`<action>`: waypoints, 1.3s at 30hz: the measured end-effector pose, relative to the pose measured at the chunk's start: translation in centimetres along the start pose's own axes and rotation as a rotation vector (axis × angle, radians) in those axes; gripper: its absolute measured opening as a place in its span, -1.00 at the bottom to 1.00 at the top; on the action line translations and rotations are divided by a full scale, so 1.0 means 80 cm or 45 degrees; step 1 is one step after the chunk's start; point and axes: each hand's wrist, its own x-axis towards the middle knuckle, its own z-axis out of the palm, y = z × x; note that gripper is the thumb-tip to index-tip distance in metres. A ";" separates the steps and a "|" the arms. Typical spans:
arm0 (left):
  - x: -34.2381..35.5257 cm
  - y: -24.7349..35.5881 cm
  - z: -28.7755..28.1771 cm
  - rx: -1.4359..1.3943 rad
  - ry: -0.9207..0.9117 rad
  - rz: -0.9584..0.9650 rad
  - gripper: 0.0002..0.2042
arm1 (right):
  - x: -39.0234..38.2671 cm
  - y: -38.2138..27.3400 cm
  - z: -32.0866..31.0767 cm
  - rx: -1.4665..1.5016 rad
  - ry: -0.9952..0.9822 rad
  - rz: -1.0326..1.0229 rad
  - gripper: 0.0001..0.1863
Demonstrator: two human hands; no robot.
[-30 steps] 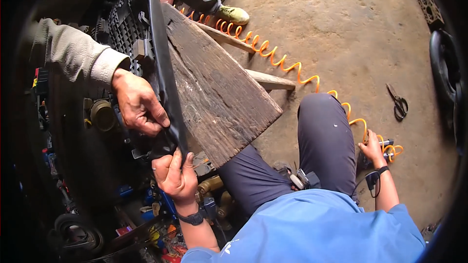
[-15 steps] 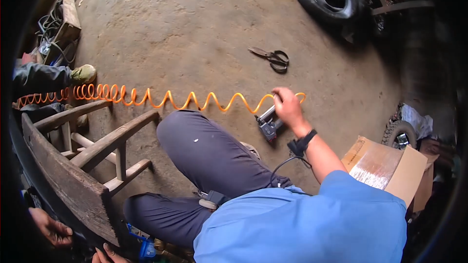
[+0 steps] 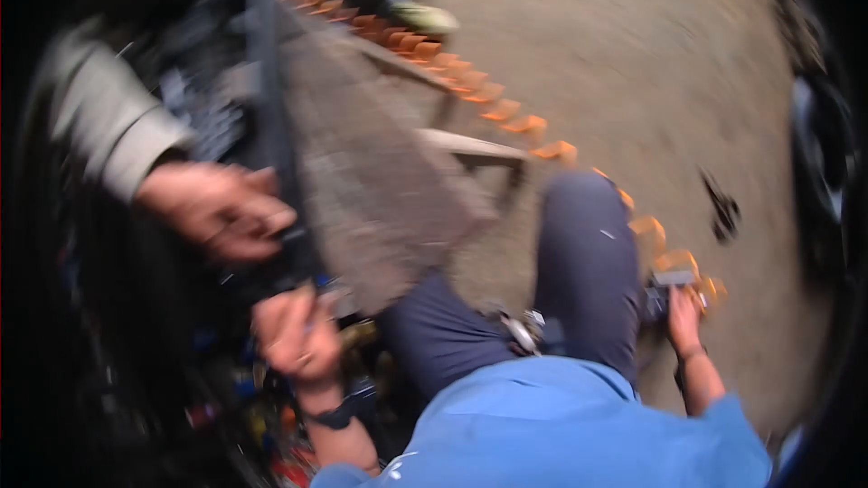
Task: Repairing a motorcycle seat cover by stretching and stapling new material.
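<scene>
My right hand (image 3: 685, 316), low on the right beside my knee, is wrapped round a dark air nail gun (image 3: 657, 301) with a silvery top. An orange coiled air hose (image 3: 648, 230) trails from the gun toward the upper left. My left hand (image 3: 298, 336) has its fingers curled at the lower end of a long black strip (image 3: 274, 99), though blur softens the grip. That strip runs along the edge of a worn wooden bench (image 3: 371, 158) tipped on its side. Another person's hand (image 3: 221, 210), in a pale sleeve, is by the same strip just above mine.
Scissors with black handles (image 3: 722, 210) lie on the concrete floor (image 3: 624, 54) to the right. A black inner tube (image 3: 818, 158) sits at the right rim. Someone's shoe (image 3: 425, 20) is beyond the bench. Blurred clutter (image 3: 271, 416) fills the lower left.
The view has swung left, bringing the bench and both left-side hands further in. My right hand, earlier over the nail gun on the floor, now grips it nearer my knee.
</scene>
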 end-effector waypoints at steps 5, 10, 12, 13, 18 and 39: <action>0.014 0.015 -0.035 0.037 -0.054 0.036 -0.59 | 0.044 -0.013 -0.046 0.054 -0.172 -0.155 -0.26; 0.013 0.009 -0.040 -0.032 0.008 0.030 -0.55 | 0.093 -0.068 -0.205 0.662 -0.477 0.179 -0.46; 0.012 0.009 -0.038 -0.070 -0.021 0.014 -0.60 | 0.093 -0.100 -0.267 0.924 -0.332 0.169 -0.51; 0.011 0.009 -0.040 -0.091 -0.005 0.000 -0.60 | 0.094 -0.110 -0.302 1.064 -0.278 0.143 -0.53; 0.007 0.001 -0.039 -0.155 0.019 0.015 -0.58 | 0.115 -0.192 -0.466 1.456 -0.028 0.026 -0.75; 0.006 -0.009 -0.039 -0.187 0.031 0.074 -0.57 | 0.147 -0.279 -0.479 1.864 0.152 -0.222 -0.56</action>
